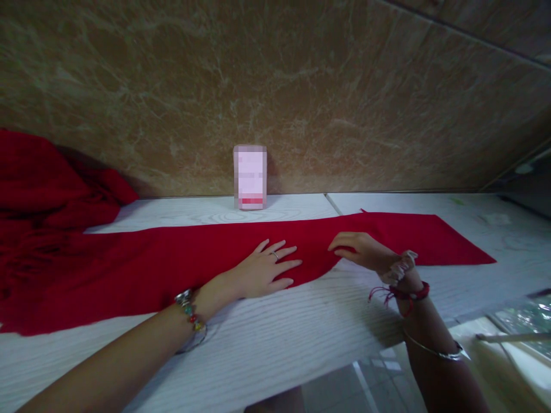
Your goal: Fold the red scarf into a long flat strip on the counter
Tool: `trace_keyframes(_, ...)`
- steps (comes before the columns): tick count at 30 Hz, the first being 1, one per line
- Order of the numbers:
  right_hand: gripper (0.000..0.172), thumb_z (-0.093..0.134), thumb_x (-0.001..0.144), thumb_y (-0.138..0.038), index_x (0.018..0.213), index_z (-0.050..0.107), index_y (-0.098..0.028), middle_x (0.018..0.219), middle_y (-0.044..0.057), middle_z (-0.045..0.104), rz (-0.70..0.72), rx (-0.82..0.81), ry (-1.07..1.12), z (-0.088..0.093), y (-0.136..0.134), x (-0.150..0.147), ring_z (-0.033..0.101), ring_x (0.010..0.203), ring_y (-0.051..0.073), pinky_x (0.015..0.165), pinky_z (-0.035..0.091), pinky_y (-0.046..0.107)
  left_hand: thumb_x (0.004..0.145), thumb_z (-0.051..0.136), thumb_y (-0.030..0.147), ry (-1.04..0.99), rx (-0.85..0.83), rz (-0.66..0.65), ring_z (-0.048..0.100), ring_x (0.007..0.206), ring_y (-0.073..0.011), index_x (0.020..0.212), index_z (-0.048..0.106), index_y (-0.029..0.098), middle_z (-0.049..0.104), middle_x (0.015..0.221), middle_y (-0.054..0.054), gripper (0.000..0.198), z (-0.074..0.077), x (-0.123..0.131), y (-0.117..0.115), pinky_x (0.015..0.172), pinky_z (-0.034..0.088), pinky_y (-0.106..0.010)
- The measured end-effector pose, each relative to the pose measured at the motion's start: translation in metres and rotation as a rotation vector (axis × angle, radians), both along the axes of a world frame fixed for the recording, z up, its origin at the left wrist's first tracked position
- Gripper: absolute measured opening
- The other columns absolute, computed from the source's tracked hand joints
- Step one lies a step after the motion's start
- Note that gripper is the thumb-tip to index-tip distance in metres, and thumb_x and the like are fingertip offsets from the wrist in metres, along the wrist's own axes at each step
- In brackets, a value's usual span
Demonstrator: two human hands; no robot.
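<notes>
A long strip of red cloth lies flat along the white wood-grained table, with a slanted, pointed end at the right. My left hand rests on its middle part, palm down, fingers spread, a ring on one finger. Close to its right, my right hand is bent over the cloth near its front edge, fingers curled together. What those fingers grip, if anything, is hidden. Between my hands the front edge of the cloth curves.
Bunched red fabric is heaped at the far left. Against the brown marbled wall leans a pixelated pink-white phone-like object. The table's front edge runs below my hands, with a tiled floor beyond.
</notes>
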State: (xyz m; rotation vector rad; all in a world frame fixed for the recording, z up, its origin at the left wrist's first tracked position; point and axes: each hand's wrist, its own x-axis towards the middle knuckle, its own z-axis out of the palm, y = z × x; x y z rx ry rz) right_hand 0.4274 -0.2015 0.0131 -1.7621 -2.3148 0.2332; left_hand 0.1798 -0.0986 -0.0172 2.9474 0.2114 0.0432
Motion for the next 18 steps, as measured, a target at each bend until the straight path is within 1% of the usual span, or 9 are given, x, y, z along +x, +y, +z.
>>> trace_keyframes(2,0.020,0.044,0.078,-0.017,0.089,0.060,-0.019,0.088,0.006,0.065,-0.042,-0.020,0.025,-0.0011,0.0008,0.0015,0.060,0.083,0.016,0.077,0.048,0.030,0.087,0.031,0.045,0.000,0.000,0.002,0.023,0.128,-0.0257,0.128,0.038,0.029,0.032,0.139,-0.004,0.044,-0.0006,0.0000,0.0002,0.102,0.015,-0.050)
trace_keyframes(5,0.021,0.047,0.075,-0.016,0.094,0.056,-0.017,0.089,0.006,0.064,-0.143,0.061,0.035,-0.0028,0.0014,0.0034,0.059,0.082,0.016,0.075,0.049,0.030,0.087,0.031,0.046,0.003,0.000,0.003,0.023,0.128,-0.0255,0.127,0.038,0.029,0.032,0.139,-0.003,0.044,-0.0014,0.0002,0.0005,0.102,0.015,-0.050)
trace_keyframes(7,0.016,0.050,0.073,-0.015,0.088,0.056,-0.017,0.089,0.006,0.062,-0.163,0.142,-0.018,-0.0024,0.0011,0.0042,0.057,0.084,0.018,0.076,0.048,0.032,0.087,0.031,0.046,0.009,-0.002,0.003,0.022,0.128,-0.0255,0.128,0.037,0.030,0.031,0.139,-0.003,0.044,-0.0014,0.0005,0.0004,0.102,0.015,-0.050)
trace_keyframes(9,0.010,0.050,0.072,-0.014,0.076,0.058,-0.019,0.086,0.006,0.061,-0.148,0.174,-0.112,-0.0006,0.0005,0.0044,0.056,0.083,0.019,0.075,0.047,0.034,0.087,0.031,0.046,0.018,-0.006,0.004,0.021,0.128,-0.0255,0.128,0.037,0.029,0.031,0.140,-0.003,0.044,-0.0010,0.0007,0.0002,0.102,0.015,-0.051)
trace_keyframes(12,0.017,0.048,0.074,-0.012,0.065,0.060,-0.019,0.079,0.007,0.059,-0.135,0.133,-0.244,0.0027,-0.0004,0.0037,0.054,0.076,0.019,0.070,0.048,0.033,0.087,0.031,0.045,0.020,-0.016,0.006,0.021,0.129,-0.0257,0.128,0.037,0.029,0.030,0.140,-0.004,0.044,-0.0002,0.0006,0.0002,0.102,0.015,-0.051)
trace_keyframes(15,0.020,0.046,0.076,-0.013,0.068,0.064,-0.019,0.076,0.007,0.061,-0.125,0.060,-0.311,0.0031,-0.0005,0.0041,0.055,0.075,0.019,0.068,0.048,0.032,0.087,0.031,0.045,0.020,-0.023,0.004,0.021,0.129,-0.0261,0.128,0.037,0.028,0.030,0.140,-0.004,0.045,0.0000,0.0007,0.0005,0.101,0.015,-0.051)
trace_keyframes(18,0.022,0.045,0.077,-0.015,0.072,0.066,-0.019,0.075,0.006,0.063,-0.089,0.003,-0.306,-0.0001,-0.0008,0.0080,0.057,0.073,0.019,0.067,0.049,0.033,0.087,0.032,0.045,0.013,-0.026,0.007,0.021,0.129,-0.0259,0.128,0.037,0.028,0.030,0.140,-0.004,0.045,-0.0006,0.0009,0.0006,0.102,0.014,-0.051)
